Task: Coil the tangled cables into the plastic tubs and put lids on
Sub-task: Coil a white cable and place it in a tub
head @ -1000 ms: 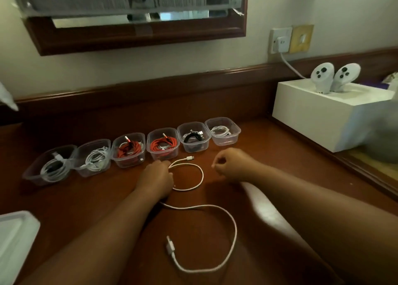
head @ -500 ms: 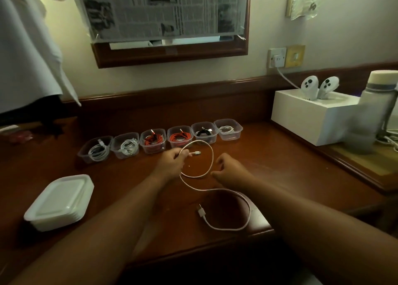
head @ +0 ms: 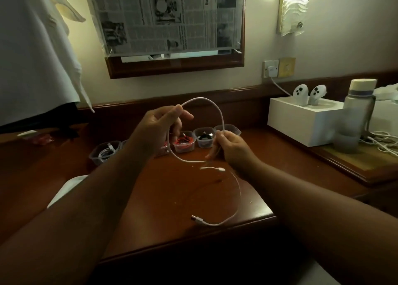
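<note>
Left hand [head: 163,126] pinches the white cable [head: 217,110] — loop stands upright, arching over to the right hand [head: 231,147], which grips it too. Tail drops below the right hand; its plug [head: 197,219] lies pointing left. Tubs [head: 184,143] sit behind both hands.

I see my left hand [head: 163,125] pinching the thin white charging cable [head: 217,112] at ten o'clock of its raised loop; my right hand [head: 231,147] grips it at four o'clock, above the small clear plastic tubs [head: 204,137].
</note>
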A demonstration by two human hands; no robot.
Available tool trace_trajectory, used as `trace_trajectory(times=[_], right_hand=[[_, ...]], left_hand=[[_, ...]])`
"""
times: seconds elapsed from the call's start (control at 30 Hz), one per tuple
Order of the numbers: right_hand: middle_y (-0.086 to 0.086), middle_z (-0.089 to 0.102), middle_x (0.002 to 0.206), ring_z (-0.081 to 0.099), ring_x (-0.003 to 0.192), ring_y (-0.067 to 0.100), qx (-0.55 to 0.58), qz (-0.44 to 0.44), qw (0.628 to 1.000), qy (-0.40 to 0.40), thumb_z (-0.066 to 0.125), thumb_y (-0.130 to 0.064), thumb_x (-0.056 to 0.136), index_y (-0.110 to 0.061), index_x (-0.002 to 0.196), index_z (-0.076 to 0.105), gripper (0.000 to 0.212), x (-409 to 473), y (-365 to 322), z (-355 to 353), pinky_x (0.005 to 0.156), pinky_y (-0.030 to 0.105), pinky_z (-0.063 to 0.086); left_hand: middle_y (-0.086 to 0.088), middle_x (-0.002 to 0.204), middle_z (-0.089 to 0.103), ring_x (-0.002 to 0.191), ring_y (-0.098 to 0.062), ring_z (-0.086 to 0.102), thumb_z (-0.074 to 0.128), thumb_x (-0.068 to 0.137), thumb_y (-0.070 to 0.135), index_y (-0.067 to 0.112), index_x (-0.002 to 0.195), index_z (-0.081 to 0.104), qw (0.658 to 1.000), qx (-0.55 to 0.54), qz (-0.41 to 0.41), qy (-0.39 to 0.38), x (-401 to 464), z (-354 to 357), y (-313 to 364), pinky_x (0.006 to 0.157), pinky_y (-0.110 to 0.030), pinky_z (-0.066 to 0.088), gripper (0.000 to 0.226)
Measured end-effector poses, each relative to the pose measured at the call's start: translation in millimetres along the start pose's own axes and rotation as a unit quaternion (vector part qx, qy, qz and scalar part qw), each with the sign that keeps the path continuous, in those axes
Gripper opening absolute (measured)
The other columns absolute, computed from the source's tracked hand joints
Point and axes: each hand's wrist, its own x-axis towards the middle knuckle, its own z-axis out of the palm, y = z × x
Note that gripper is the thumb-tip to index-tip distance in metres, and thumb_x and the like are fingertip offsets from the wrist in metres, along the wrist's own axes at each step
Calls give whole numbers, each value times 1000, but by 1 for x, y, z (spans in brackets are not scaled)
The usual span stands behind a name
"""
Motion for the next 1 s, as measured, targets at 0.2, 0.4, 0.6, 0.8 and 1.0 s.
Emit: trace_trajectory(times=[0.2,0.4,0.6,0.8,1.0], right_hand=[[-5,46,56,43,46,7,-73,-116,990,-40,36,-25,107,-10,87,54,30,-15,-39,7,45,23,39],[-3,59,74,52,59,3,-284,-138,947,-54,57,-25,98,-22,86,59,13,-23,-73,28,53,17,44],[5,61,81,53,60,13,-196,-46,978,-55,66,-16,91,-17,92,59,7,-25,-86,25,49,24,45],[5,66,86,64,75,14,-265,0,955,-135,60,-14,96,-12,99,64,6,-33,-51,17,69,25,56],[6,60,75,63,77,28,-151,-3,982,-117,39,-30,105,-11,85,58,33,-39,-37,8,87,46,53]], left_hand=[[-9,67,57,62,-22,55,33,97,59,11,77,66,996,22,-35,79,-5,-15,4,63,-34,47,62],[-6,71,63,67,-20,60,34,92,67,13,90,68,997,32,-57,-46,-11,-14,15,65,-33,48,64],[13,58,61,53,4,56,56,97,31,16,91,64,990,128,-29,-57,-16,-8,25,54,-14,42,18],[9,54,45,50,-8,38,55,99,32,18,92,62,991,-60,-34,116,-14,-18,23,50,-24,33,17],[7,57,36,49,-7,33,50,102,31,17,94,57,971,-183,-87,131,-11,-31,8,50,-25,30,18]])
